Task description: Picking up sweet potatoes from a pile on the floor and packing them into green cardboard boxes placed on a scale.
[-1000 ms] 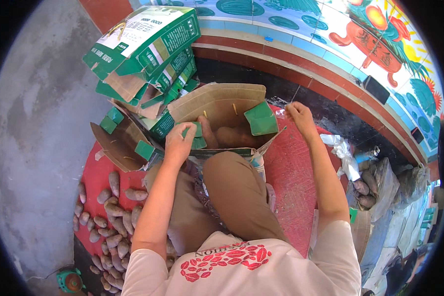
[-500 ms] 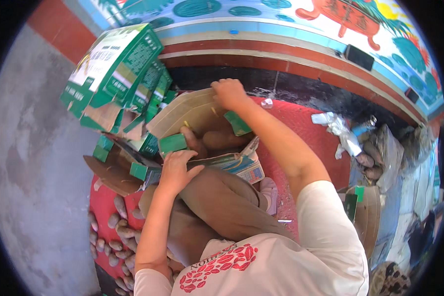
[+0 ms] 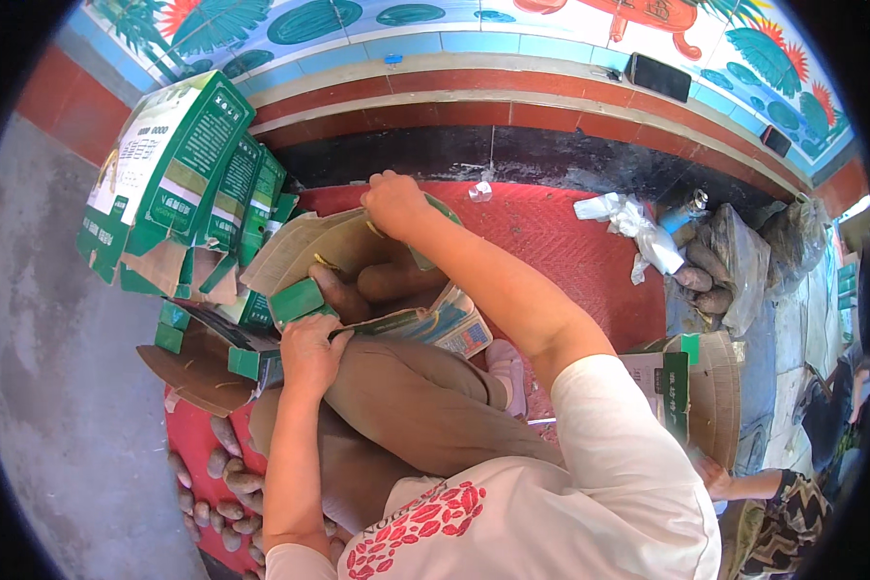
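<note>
A painted tiled wall (image 3: 512, 29) and a red brick ledge (image 3: 570, 111) are seen above a red mat (image 3: 570, 242) on the concrete floor (image 3: 39, 406). An open cardboard box (image 3: 329, 253) with green flaps is held on the lap; brown sweet potatoes (image 3: 391, 282) lie inside it. The left hand (image 3: 309, 353) is closed on the near flap, the right hand (image 3: 393, 203) on the far flap. Empty green cartons (image 3: 179, 179) are stacked at the left, and loose tubers (image 3: 224, 478) lie below. Compared with half a second before, the right hand is held further over the box's far rim.
</note>
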A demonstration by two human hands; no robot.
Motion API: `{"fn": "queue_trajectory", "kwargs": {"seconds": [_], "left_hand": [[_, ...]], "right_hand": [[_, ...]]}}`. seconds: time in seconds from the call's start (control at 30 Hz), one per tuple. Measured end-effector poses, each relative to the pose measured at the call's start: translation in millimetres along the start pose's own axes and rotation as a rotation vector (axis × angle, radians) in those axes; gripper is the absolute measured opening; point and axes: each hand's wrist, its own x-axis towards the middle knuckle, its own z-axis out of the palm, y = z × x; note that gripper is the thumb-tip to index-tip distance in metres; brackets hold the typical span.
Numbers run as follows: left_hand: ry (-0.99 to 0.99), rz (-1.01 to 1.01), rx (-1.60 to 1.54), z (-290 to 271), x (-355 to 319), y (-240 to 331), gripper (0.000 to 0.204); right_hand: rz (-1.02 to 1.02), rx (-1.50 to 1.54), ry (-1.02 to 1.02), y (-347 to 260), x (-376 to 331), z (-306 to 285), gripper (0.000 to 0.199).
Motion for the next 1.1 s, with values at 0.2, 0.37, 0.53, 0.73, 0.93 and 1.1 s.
{"fn": "queue_trajectory", "kwargs": {"seconds": [0.2, 0.37, 0.53, 0.73, 0.93, 1.1], "left_hand": [[0.013, 0.008, -0.007, 1, 5, -1, 0.015], [0.021, 0.015, -0.013, 0, 7, -3, 0.016], [0.000, -0.014, -0.020, 1, 9, -3, 0.015], [0.011, -0.014, 0.035, 1, 7, 0, 0.014], [0.015, 0.035, 0.089, 2, 11, 8, 0.015], [0.057, 0.157, 0.077, -1, 23, 25, 0.013]], "right_hand": [[0.008, 0.047, 0.025, 3, 1, 6, 0.015], [0.002, 0.054, 0.014, 1, 1, 1, 0.016], [0.007, 0.046, 0.045, 2, 0, 3, 0.015], [-0.047, 0.000, 0.009, 1, -5, -9, 0.014], [-0.015, 0.053, 0.035, 13, -23, -14, 0.012], [0.085, 0.131, 0.085, 54, -73, -30, 0.013]]}}
